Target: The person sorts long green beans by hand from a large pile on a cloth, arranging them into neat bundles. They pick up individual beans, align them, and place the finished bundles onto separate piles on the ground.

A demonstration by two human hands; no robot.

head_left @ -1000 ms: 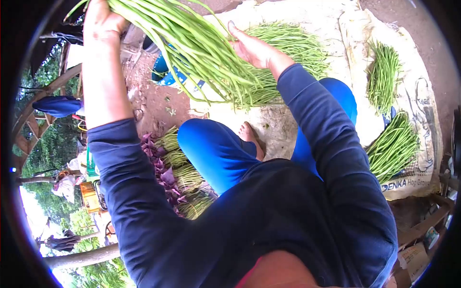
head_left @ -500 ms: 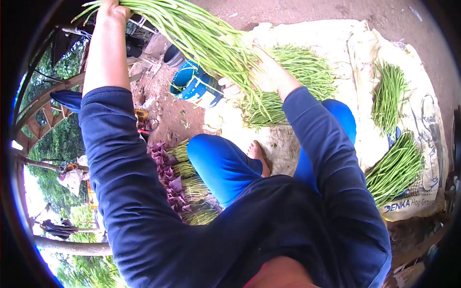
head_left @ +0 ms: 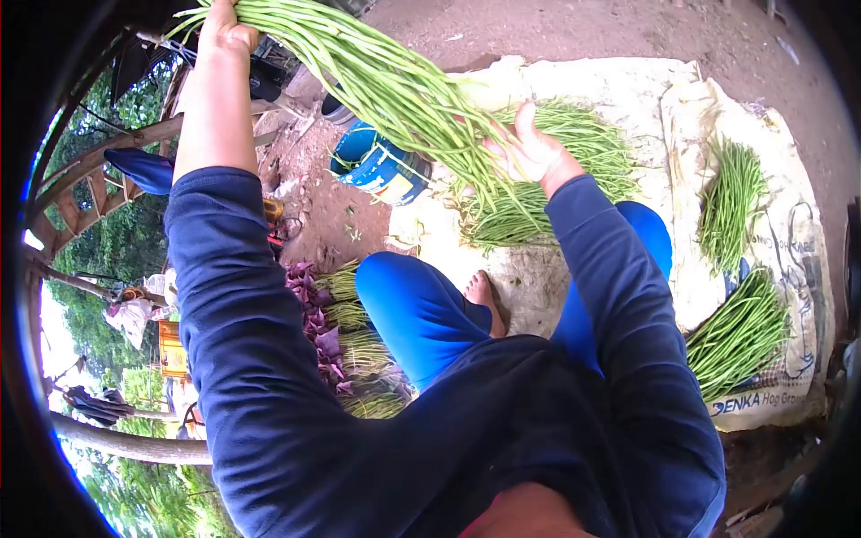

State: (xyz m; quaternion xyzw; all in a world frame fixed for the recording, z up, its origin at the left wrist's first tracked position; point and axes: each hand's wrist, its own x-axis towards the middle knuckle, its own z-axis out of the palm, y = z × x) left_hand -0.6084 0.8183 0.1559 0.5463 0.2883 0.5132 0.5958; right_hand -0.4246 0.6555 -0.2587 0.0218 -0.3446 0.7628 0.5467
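My left hand point(head_left: 230, 29), at the top left, is closed round one end of a long bundle of green string beans point(head_left: 386, 76). The bundle slants down to the right in the air. At its loose, lower end is my right hand point(head_left: 536, 154), with the thumb raised and the palm turned toward the bean tips. Its fingers are partly hidden behind the beans. Beneath that hand, a wide pile of string beans point(head_left: 587, 143) lies on a pale sack sheet point(head_left: 641, 85).
Two smaller string bean piles, one upper point(head_left: 731, 202) and one lower point(head_left: 743, 332), lie on the sheet's right side. A blue bucket point(head_left: 381, 170) tilts beside the sheet. Purple-leaved bunches point(head_left: 327, 345) lie left of my knee point(head_left: 404, 291). Wooden framing point(head_left: 99, 179) stands at left.
My right hand has shifted slightly right and down, and its thumb has spread away from the bean tips. My left hand keeps its hold on the bundle. The whole view has shifted a little.
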